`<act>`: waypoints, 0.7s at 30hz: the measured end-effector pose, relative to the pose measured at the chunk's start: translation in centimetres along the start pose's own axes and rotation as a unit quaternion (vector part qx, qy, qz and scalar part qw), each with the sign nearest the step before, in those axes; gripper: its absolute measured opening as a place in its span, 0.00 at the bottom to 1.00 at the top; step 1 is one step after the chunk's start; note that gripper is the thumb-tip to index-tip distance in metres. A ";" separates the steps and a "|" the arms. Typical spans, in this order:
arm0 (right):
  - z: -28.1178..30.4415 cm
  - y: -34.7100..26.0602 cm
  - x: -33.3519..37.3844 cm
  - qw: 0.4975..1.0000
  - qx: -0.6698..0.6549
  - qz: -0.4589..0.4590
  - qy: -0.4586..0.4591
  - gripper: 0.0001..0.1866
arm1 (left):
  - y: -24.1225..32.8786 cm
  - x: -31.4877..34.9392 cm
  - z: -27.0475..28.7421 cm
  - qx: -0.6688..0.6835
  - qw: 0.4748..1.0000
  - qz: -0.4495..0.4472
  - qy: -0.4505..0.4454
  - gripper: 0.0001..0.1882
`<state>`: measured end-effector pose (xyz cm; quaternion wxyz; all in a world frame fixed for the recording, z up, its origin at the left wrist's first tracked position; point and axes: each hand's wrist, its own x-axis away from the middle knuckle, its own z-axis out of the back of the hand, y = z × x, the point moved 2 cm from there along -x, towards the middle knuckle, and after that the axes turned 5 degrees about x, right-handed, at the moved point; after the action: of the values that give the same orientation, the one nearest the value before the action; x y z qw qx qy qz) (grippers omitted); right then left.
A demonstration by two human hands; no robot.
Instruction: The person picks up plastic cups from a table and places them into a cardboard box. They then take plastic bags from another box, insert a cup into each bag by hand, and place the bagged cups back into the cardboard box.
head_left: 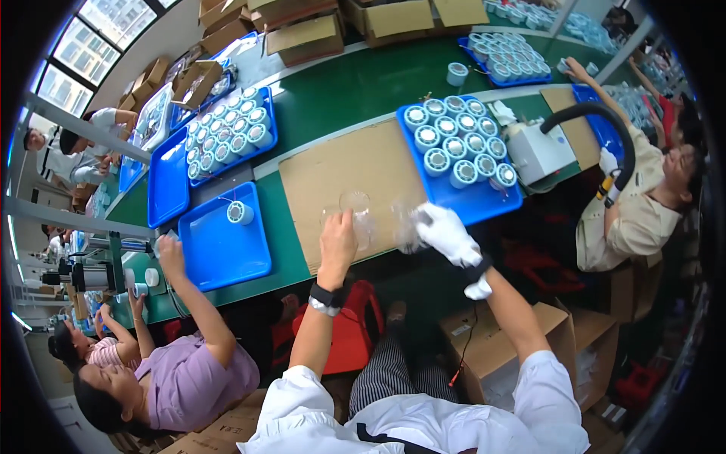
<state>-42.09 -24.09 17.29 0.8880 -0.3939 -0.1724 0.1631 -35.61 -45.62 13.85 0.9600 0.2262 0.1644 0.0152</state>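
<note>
My left hand (338,240), bare with a black band at the wrist, is closed over the cardboard sheet (325,170), its fingers at a thin transparent plastic piece (364,227). A round transparent rim (354,200) shows just beyond those fingers. My right hand (449,233) wears a white glove and a black wrist strap. Its fingers are closed on another transparent plastic piece (406,225), blurred by motion, near the sheet's front edge. The exact kind of these pieces cannot be made out.
A blue tray (495,211) of white-and-teal cylindrical parts (455,147) lies at right, beside a white box-shaped machine (540,151) with a black hose. Leftward, another blue tray (227,261) holds one part. Co-workers sit on both sides; an open carton (522,340) stands below right.
</note>
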 end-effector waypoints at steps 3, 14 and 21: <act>-2.2 -2.3 -7.5 0.977 0.187 0.058 0.088 0.08 | -3.3 -4.1 -0.9 -0.043 0.999 0.012 0.011 0.13; -2.6 -4.2 -5.3 0.963 0.197 0.136 0.126 0.16 | -4.1 -5.1 1.6 -0.072 0.993 -0.009 0.094 0.20; 8.2 8.1 19.9 0.954 -0.240 -0.175 0.030 0.15 | 7.2 12.9 0.7 0.312 0.935 0.095 -0.140 0.13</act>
<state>-29.29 -5.17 19.88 0.7865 -0.5639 -0.2462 -0.0528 -22.85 -38.10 13.63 0.8487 0.5284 0.0030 0.0227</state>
